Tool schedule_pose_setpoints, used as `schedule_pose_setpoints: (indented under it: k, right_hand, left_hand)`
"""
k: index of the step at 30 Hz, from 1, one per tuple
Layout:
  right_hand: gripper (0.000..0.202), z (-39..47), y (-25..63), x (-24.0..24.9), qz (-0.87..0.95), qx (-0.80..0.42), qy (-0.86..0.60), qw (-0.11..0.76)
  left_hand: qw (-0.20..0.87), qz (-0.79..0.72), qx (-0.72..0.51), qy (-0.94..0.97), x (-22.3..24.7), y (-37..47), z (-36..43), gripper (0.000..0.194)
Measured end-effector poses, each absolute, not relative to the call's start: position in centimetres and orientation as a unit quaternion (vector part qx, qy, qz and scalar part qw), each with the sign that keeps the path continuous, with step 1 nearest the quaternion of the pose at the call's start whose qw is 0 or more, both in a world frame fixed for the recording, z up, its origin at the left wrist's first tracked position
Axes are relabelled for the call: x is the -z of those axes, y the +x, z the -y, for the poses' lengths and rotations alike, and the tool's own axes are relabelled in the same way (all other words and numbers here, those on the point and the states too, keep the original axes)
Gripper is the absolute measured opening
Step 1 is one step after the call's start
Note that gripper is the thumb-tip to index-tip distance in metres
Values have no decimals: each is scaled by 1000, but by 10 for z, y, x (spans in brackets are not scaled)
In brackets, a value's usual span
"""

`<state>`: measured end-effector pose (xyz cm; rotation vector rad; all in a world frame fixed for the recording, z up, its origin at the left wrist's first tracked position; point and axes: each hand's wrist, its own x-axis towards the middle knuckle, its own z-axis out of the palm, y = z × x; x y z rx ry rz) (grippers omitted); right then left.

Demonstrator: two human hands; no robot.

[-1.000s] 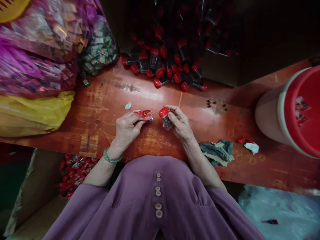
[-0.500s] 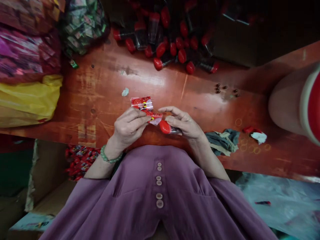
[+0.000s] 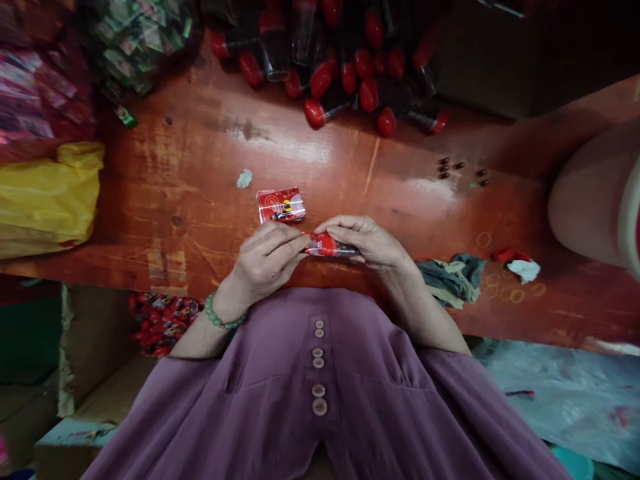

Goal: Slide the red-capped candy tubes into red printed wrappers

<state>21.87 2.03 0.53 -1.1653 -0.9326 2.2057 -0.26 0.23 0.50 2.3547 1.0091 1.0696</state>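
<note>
Near the table's front edge, my left hand (image 3: 273,257) pinches the left end of a red printed wrapper (image 3: 309,244). My right hand (image 3: 373,245) grips a small clear container with a red cap (image 3: 327,245), its cap pointing left against the wrapper. The container lies level between both hands, and the wrapper seems to lie over part of the cap; how far round it reaches is hard to tell. A small stack of red printed wrappers (image 3: 281,205) rests on the table just beyond my left fingers.
Many red-capped containers (image 3: 320,80) lie at the back. Bags of packets (image 3: 140,40) and a yellow bag (image 3: 50,200) stand left. Small brown beads (image 3: 460,165), a cloth (image 3: 453,279), rubber bands (image 3: 510,293) and a large bucket (image 3: 590,200) are right. Below left, a carton (image 3: 90,347) holds red items.
The wrapper in my left hand and the red cap in my right hand have come together. The container has turned more level. The whole view has shifted slightly.
</note>
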Motion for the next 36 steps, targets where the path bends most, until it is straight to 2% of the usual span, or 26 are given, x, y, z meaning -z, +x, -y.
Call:
schedule_pose_setpoints:
  k: [3,7,11,17,19,22,24,26,28,32,36]
  right_hand:
    - [30,-18,216,-5,351,-783,-445,256]
    - [28,-15,211,-9,362,-753,-468,289]
    - [27,-12,206,-13,379,-719,-494,307]
    - [30,-3,189,-13,358,-705,-495,360]
    - [29,0,184,-16,375,-673,-514,378]
    - [27,2,180,-21,418,-609,-549,392]
    - [24,3,178,-22,459,-561,-556,407]
    - [21,3,175,-21,513,-507,-550,421]
    - [21,3,171,-19,563,-462,-539,422]
    - [26,2,164,-20,627,-443,-508,391]
    - [39,4,170,-19,614,-505,-489,359]
  left_hand:
    - [179,-371,-353,840,2,0,0,30]
    - [183,-384,-331,842,12,4,1,24]
    - [237,-366,-332,836,18,7,2,21]
    - [243,-357,-334,838,12,3,-4,19]
    - [261,-393,-344,812,6,-2,-4,27]
    - [285,-490,-419,709,-4,-5,4,64]
    - [395,-511,-482,592,-8,-1,13,73]
    - [561,-486,-498,448,-11,9,19,60]
    - [674,-462,-484,315,-14,20,20,46]
    - [696,-484,-503,168,-17,31,12,33]
    - [692,-482,-515,154,-17,27,3,27]
